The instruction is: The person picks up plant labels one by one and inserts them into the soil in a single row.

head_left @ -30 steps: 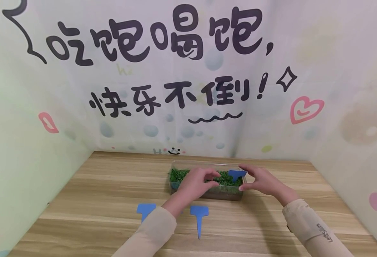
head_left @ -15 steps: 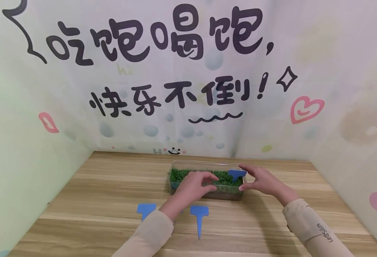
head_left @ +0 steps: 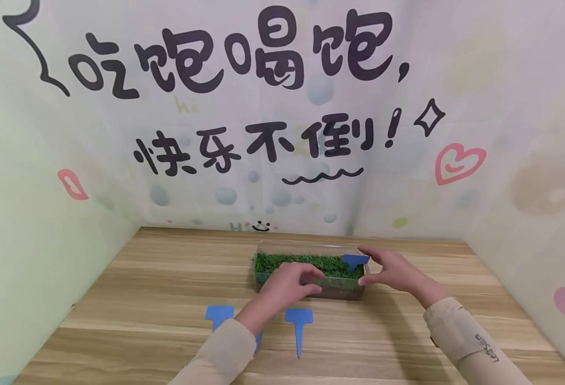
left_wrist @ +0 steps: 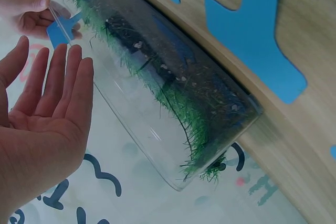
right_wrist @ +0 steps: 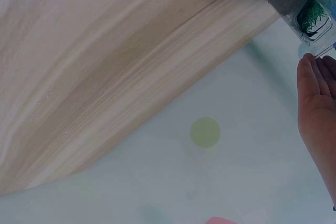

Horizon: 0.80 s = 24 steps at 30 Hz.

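A clear plastic box with green grass over dark soil sits at the back of the wooden table. One blue T-shaped plant label stands in the grass at its right end. My right hand grips that end, thumb at the front corner and fingers toward the back one. My left hand hovers in front of the box, holding nothing; its fingers look nearly straight in the left wrist view. Another blue plant label lies flat on the table, near my left forearm.
Further blue labels lie left of it, one with its head showing and one mostly under the left sleeve. A printed cloth wall rises behind the table and along both sides.
My left hand has drawn back from over the grass, toward me and slightly left. More of the grass and a covered label show now. The right hand and the box have stayed put.
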Available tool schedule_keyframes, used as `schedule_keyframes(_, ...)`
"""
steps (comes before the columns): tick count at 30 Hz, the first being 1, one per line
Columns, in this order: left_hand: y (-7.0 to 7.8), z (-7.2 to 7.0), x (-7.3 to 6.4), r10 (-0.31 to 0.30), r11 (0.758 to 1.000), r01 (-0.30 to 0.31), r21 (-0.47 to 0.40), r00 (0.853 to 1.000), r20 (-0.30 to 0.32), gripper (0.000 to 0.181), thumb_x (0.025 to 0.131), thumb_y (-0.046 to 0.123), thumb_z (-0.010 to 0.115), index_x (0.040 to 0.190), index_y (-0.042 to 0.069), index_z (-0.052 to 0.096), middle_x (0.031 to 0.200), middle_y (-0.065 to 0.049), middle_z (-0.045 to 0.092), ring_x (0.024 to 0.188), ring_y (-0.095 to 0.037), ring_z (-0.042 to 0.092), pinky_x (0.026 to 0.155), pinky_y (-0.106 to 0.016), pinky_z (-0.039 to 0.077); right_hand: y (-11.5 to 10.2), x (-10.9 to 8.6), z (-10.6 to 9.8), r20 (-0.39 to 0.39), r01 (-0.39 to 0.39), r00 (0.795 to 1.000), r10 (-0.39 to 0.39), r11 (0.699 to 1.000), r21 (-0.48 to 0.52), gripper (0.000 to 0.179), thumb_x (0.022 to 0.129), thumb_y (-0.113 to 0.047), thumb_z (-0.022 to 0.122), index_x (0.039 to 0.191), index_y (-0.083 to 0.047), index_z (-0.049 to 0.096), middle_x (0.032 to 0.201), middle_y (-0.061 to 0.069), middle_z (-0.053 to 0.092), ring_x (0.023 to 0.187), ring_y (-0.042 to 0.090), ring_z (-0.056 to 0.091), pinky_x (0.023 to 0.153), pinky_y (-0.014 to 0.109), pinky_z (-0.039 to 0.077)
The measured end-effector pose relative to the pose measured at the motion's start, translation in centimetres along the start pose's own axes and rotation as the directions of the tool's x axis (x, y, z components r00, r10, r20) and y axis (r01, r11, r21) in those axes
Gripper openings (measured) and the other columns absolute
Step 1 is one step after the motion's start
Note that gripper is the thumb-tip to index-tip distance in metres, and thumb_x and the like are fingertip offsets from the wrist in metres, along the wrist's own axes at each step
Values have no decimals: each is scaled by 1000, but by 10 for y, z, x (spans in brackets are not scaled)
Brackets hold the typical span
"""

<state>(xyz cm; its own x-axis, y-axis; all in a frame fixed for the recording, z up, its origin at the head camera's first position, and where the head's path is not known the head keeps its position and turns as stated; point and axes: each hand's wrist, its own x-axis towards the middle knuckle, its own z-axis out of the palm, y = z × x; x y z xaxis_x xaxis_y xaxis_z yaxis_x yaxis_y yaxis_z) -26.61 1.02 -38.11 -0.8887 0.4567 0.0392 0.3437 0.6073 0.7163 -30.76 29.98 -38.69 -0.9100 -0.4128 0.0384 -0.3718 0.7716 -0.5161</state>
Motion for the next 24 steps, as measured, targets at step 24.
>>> schedule_keyframes(24,-13,4,-7,-22,1000,22,0,996,83,27,91,21,74,117,13,72,112,-5,74,102,-19,69,86,-36,56,-2,0,0,0,5,1000,-5,1000,-24,86,82,-39,80,148,2,42,149,30,45,131,53,49,104,58,46)
